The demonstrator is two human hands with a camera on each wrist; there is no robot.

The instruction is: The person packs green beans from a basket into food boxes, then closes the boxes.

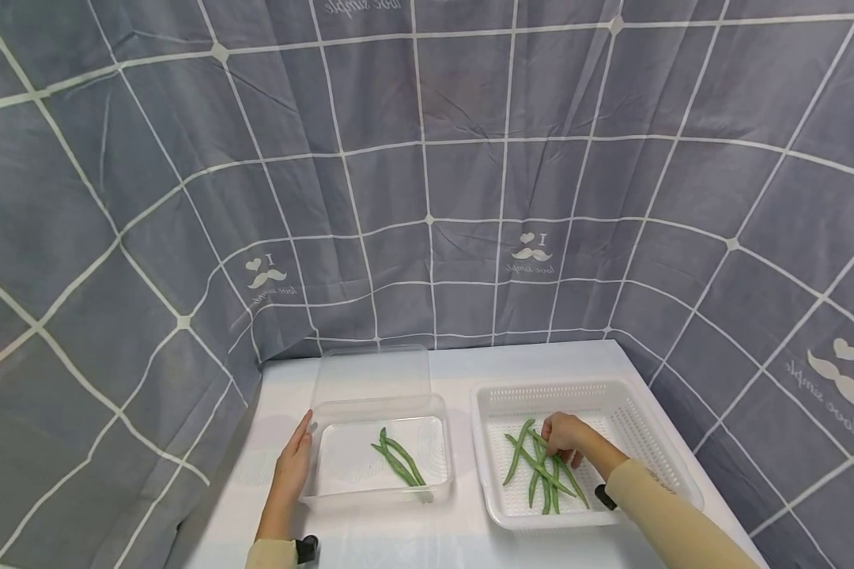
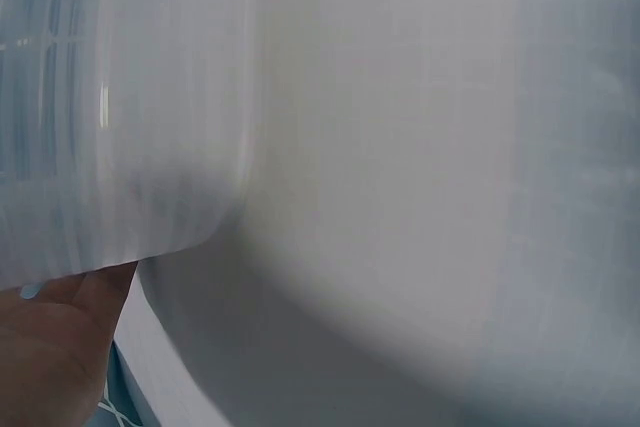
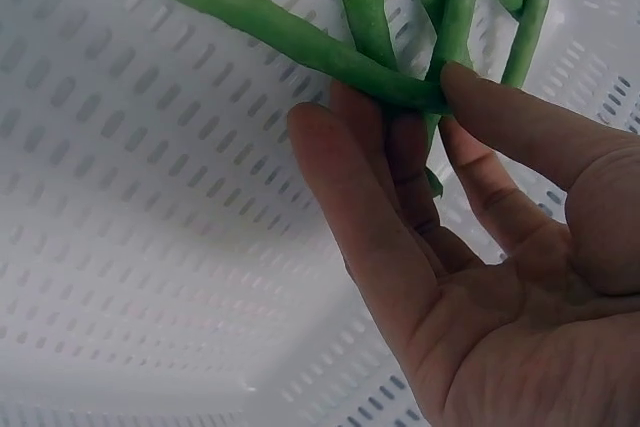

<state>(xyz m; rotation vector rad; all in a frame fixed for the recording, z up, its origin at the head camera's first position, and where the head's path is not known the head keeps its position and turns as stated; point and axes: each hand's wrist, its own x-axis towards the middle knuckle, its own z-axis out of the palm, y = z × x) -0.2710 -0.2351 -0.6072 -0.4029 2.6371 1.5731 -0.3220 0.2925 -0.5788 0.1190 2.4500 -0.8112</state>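
My right hand (image 1: 568, 436) reaches into the white perforated basket (image 1: 478, 454) at the right. In the right wrist view its thumb and fingers pinch one end of a green bean (image 3: 270, 27). Several other green beans (image 3: 365, 7) lie loosely crossed on the basket floor beside and beneath the fingers. At the left, my left hand (image 1: 293, 466) rests with straight fingers against the left side of a clear plastic container (image 1: 370, 496). A few green beans (image 1: 402, 462) lie inside that container, toward its right. The left wrist view shows the container's wall (image 2: 170, 97) with part of the hand beneath it.
A clear flat lid (image 1: 372, 371) lies behind the container on the white table (image 1: 462, 367). Grey curtains with white grid lines (image 1: 462, 182) hang behind the table and along both sides. The basket stands near the table's right edge.
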